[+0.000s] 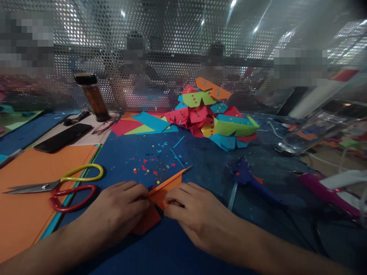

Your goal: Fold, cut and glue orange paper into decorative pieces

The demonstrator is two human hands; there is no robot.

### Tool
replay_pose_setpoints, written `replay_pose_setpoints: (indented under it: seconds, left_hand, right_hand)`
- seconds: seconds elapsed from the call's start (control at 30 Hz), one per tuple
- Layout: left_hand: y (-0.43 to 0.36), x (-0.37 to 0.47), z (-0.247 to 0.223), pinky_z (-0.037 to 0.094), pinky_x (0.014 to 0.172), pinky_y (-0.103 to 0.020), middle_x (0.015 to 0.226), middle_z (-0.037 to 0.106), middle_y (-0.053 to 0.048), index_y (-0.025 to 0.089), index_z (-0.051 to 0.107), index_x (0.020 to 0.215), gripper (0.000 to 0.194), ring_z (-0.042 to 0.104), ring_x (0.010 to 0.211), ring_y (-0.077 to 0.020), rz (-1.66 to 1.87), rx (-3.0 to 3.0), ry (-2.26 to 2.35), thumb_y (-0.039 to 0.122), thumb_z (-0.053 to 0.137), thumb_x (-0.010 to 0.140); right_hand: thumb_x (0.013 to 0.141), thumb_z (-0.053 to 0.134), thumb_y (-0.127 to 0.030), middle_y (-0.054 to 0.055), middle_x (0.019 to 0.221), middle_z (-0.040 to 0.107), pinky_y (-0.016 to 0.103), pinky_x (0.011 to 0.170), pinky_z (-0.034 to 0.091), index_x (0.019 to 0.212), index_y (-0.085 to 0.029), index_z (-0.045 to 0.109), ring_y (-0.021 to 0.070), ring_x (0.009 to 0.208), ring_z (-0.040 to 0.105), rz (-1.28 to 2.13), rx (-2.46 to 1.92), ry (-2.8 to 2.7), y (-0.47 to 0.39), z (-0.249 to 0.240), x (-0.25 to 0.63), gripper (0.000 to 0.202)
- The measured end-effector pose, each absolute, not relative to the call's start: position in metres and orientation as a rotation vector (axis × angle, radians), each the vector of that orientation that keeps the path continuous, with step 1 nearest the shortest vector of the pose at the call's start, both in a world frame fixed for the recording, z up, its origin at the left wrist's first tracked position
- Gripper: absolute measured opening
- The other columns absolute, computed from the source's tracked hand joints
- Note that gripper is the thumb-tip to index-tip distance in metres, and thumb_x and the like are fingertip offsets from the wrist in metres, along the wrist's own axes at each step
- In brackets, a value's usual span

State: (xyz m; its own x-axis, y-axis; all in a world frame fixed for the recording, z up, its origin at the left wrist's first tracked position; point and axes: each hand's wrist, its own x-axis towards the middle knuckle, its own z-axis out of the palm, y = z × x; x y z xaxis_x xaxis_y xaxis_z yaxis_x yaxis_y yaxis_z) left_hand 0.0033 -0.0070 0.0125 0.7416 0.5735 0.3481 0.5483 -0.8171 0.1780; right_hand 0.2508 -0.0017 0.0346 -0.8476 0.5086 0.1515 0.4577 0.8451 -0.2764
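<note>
A folded piece of orange paper (169,187) lies on the blue table in front of me, its upper edge creased into a narrow strip. My left hand (123,204) is closed on its left part, fingers bent over the paper. From the right, my right hand (195,208) pinches the same paper, with thumb and fingers close together. The palms and parts of the paper under the fingers are hidden. Tiny coloured paper bits (146,166) are scattered just beyond the paper. Scissors (57,187) with a yellow and a red handle rest to the left of my left hand.
Orange sheets (20,198) are stacked at left, near a black phone (64,137) and a dark-capped bottle (94,97). Folded coloured paper pieces (200,114) are heaped at the back. A blue glue gun (252,183) and a magenta tool (329,194) lie at right, by a clear container (309,130).
</note>
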Motion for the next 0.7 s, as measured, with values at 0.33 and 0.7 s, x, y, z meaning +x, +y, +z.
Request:
replay_pose_setpoints:
  seconds: [0.33,0.7]
  left_hand:
    - [-0.0050,0.0055,0.0143,0.049,0.061,-0.032,0.085,0.064,-0.005,0.018,0.065,0.086,0.032,0.059,0.071,-0.0190,0.596,2.893,0.925,0.013,0.036,0.099]
    - [-0.0041,0.0027,0.0114,0.048,0.065,-0.030,0.086,0.064,-0.004,0.018,0.065,0.088,0.027,0.060,0.075,-0.0175,0.659,2.782,0.920,0.016,0.041,0.101]
  right_hand:
    - [0.092,0.048,-0.005,0.006,0.105,0.065,0.032,0.087,0.048,0.102,-0.015,0.062,0.0180,0.097,0.056,0.383,-0.740,-2.772,-0.0003,0.0328,0.2520,0.020]
    - [0.092,0.046,-0.004,0.008,0.103,0.066,0.033,0.085,0.050,0.102,-0.013,0.064,0.0196,0.095,0.057,0.384,-0.761,-2.763,-0.0001,0.0318,0.2499,0.023]
